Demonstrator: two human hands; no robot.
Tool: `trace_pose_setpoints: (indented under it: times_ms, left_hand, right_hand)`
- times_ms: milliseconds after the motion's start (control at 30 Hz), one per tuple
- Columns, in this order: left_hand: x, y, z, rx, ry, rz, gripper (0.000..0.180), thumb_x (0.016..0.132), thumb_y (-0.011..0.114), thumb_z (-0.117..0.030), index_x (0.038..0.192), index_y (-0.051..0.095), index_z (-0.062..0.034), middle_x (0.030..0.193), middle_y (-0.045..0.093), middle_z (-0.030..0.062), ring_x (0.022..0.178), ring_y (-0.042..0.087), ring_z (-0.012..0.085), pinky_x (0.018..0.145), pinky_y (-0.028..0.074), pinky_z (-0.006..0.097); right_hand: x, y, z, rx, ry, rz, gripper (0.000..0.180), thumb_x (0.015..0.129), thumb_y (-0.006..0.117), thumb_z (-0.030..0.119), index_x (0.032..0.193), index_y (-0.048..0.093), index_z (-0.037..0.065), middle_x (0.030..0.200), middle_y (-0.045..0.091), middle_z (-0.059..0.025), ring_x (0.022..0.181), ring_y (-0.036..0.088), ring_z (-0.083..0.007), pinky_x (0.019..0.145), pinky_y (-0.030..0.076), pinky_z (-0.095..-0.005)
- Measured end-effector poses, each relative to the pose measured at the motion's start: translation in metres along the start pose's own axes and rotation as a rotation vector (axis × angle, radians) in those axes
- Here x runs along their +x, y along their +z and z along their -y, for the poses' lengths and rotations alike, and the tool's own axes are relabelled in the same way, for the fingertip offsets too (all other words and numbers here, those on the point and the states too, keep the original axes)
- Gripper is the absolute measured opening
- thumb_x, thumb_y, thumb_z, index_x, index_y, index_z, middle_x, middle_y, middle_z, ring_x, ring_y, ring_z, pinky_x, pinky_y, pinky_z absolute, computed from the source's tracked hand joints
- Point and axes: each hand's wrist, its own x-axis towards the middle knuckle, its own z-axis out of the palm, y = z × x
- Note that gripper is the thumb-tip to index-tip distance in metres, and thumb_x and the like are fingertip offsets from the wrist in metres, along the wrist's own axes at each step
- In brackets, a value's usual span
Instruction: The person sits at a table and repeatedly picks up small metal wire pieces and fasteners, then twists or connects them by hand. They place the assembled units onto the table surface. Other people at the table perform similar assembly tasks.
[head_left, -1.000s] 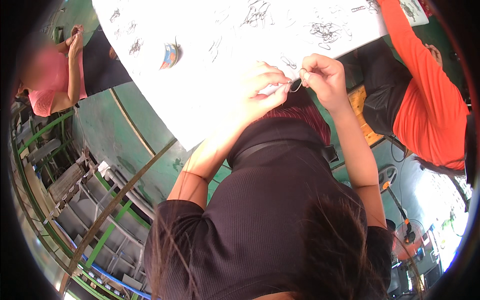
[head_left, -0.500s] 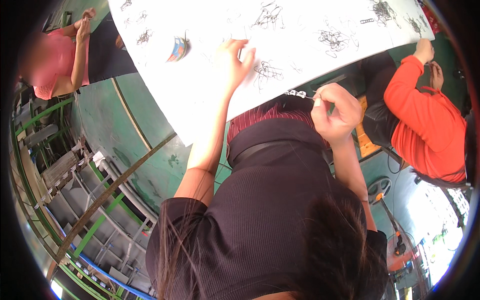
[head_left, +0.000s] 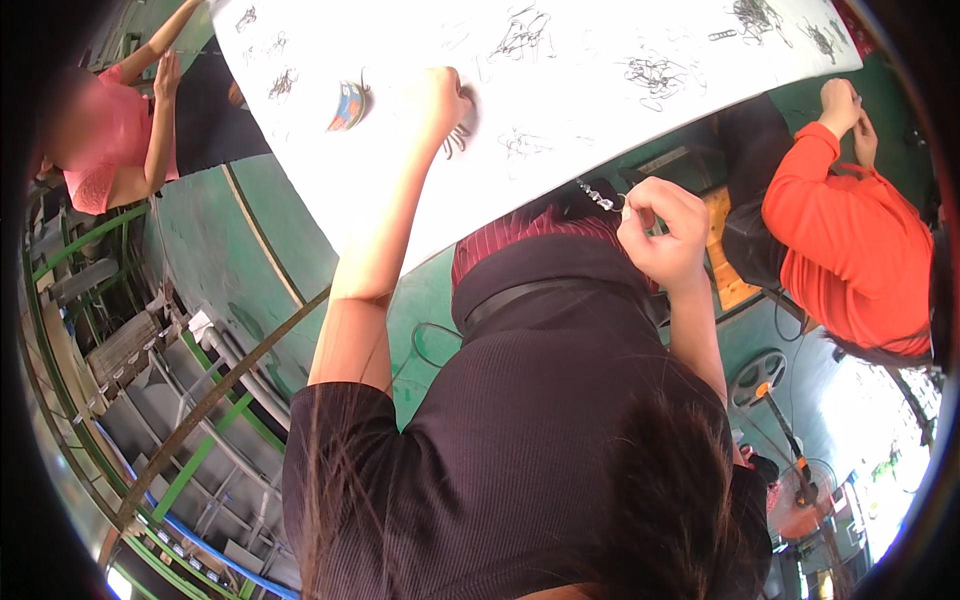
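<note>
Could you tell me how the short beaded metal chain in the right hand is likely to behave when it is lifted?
The short beaded metal chain probably hangs floppy: it trails loosely from the right hand. It looks thin and likely light. Similar tangled wire pieces on the white table suggest it snags easily.

Your left hand [head_left: 440, 100] covers a wire piece [head_left: 458, 140] on the desk [head_left: 590, 110], so its shape can't be read. Your right hand [head_left: 662, 232] hides most of the chain [head_left: 597, 196], and the desk's far end is cut off at the top edge.
</note>
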Motion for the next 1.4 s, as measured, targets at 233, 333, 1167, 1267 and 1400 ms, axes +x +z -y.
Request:
trace_pose_setpoints:
  times_ms: [233, 333, 1167, 1267, 1400]
  left_hand:
    - [-0.014, -0.008, -0.006, -0.388, -0.068, -0.058, 0.018, 0.07, 0.061, -0.01, 0.086, 0.064, -0.0026, 0.074, 0.064, 0.0103, 0.07, 0.062, 0.0172, 0.066, 0.047, 0.028]
    - [-0.034, -0.026, -0.036, -0.925, 0.005, -0.378, 0.017, 0.075, 0.063, -0.009, 0.091, 0.063, -0.0016, 0.077, 0.064, 0.0085, 0.074, 0.061, 0.0127, 0.07, 0.047, 0.025]
    - [-0.12, -0.024, -0.109, -1.598, 0.128, -0.256, 0.024, 0.071, 0.064, -0.001, 0.095, 0.062, -0.0023, 0.073, 0.063, 0.008, 0.073, 0.06, 0.0127, 0.069, 0.046, 0.025]
    - [-0.122, -0.021, -0.104, -1.403, 0.265, -0.343, 0.024, 0.071, 0.064, -0.002, 0.095, 0.062, -0.0029, 0.074, 0.063, 0.0073, 0.072, 0.06, 0.0132, 0.069, 0.046, 0.025]
    - [-0.124, -0.032, -0.102, -1.355, 0.306, -0.303, 0.023, 0.071, 0.064, -0.003, 0.094, 0.063, -0.0036, 0.074, 0.063, 0.0071, 0.07, 0.06, 0.0134, 0.068, 0.047, 0.026]
  right_hand:
    - [-0.002, -0.005, -0.001, -0.025, 0.033, -0.062, 0.013, 0.059, 0.055, -0.006, 0.061, 0.046, 0.003, 0.052, 0.043, -0.0025, 0.039, 0.035, -0.0106, 0.038, 0.026, -0.0236]
    - [-0.002, -0.003, -0.005, -0.059, 0.043, -0.014, 0.012, 0.06, 0.057, -0.005, 0.063, 0.048, 0.003, 0.055, 0.046, -0.0033, 0.04, 0.037, -0.012, 0.039, 0.029, -0.0241]
    - [0.033, 0.04, -0.094, 0.276, 0.4, -0.193, 0.025, 0.081, 0.057, 0.019, 0.091, 0.058, -0.003, 0.072, 0.058, -0.0048, 0.062, 0.053, -0.0113, 0.058, 0.042, -0.0205]
    - [0.081, 0.062, -0.142, -0.226, 0.193, 0.06, 0.025, 0.075, 0.058, 0.021, 0.094, 0.061, 0.004, 0.08, 0.061, -0.0098, 0.075, 0.059, -0.0213, 0.067, 0.046, -0.03]
    - [0.123, 0.092, -0.151, -0.686, 0.061, 0.12, 0.023, 0.073, 0.061, 0.026, 0.086, 0.063, 0.006, 0.08, 0.062, -0.0072, 0.075, 0.06, -0.0206, 0.066, 0.045, -0.0295]
